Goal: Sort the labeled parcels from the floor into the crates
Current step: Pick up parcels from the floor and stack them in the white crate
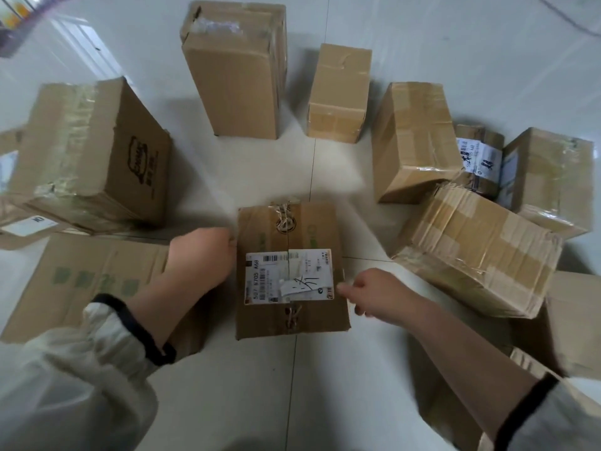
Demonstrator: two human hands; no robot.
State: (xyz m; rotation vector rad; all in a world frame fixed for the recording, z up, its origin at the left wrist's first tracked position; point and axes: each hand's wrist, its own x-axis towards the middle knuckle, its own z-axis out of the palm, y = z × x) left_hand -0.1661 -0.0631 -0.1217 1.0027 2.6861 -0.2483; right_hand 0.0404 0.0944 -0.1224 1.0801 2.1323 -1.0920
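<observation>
Brown cardboard boxes (240, 76) ring the white tiled floor (260, 385). The flat brown labelled cardboard parcel (289, 271) lies near-centre. Your left grip (201, 255) clamps its left edge. I cannot tell whether your right grip (374, 294) holds, so a 1-sided lift could tip it.

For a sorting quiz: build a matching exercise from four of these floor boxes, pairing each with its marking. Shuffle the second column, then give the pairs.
1 centre parcel
2 large left box
3 tall far box
4 flat near-left box

A green print
B plain front, taped top
C white label on top
D black logo

Pairs: 1-C, 2-D, 3-B, 4-A.
</observation>
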